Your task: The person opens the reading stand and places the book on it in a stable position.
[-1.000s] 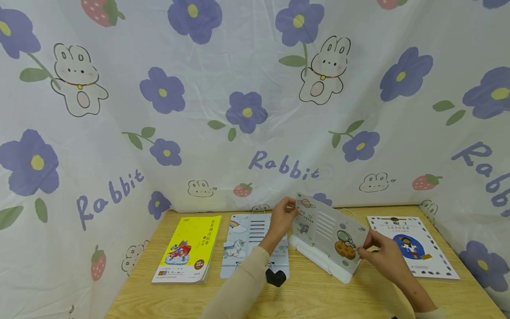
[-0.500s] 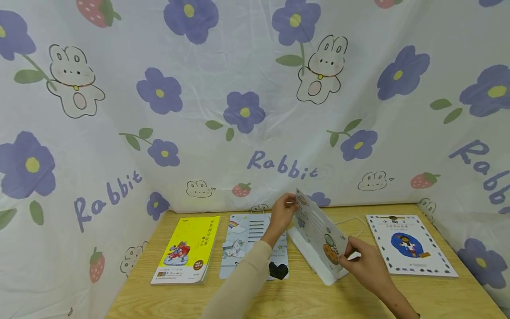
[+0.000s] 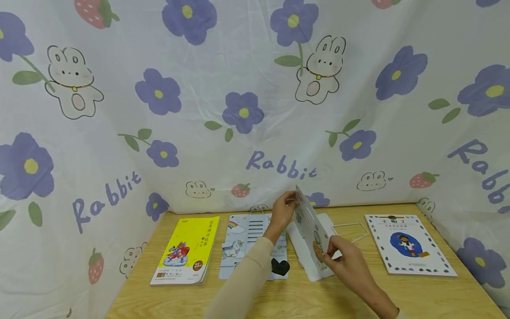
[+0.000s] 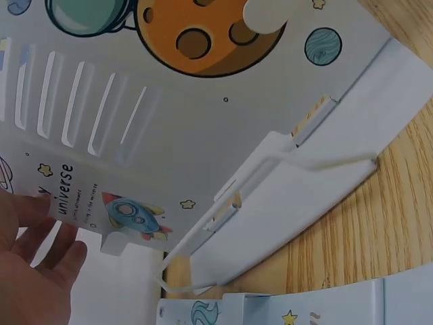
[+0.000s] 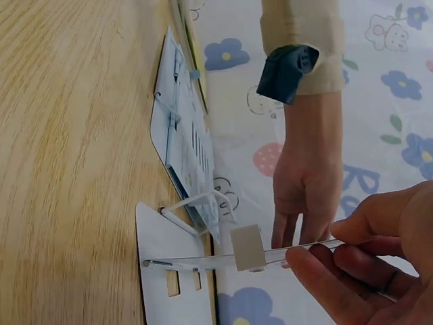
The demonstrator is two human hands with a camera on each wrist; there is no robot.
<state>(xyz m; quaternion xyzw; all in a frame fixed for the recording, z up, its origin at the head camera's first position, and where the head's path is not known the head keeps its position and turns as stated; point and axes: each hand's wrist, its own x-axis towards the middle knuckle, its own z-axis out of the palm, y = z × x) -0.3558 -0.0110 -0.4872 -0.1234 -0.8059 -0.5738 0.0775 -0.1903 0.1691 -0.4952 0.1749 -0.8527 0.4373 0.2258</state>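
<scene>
A book stand with a space-printed panel is raised steeply, nearly edge-on in the head view. My left hand pinches its far edge, thumb on the printed face beside the word "universe". My right hand pinches the near edge between thumb and fingers, as the right wrist view also shows. Below the panel, the stand's white base plate lies on the wooden table. A bent white wire support reaches out from the stand. A small white block-shaped clip sits on the panel.
A second book stand, with a unicorn print, lies flat left of my hands. Farther left is a yellow book; a white book lies at the right. A dark device is on the left sleeve. Behind the table hangs a rabbit-print curtain.
The space-printed panel has swung from facing the head camera to nearly edge-on. My right hand moved left with its edge; my left hand stayed nearly in place. The wire support now shows more.
</scene>
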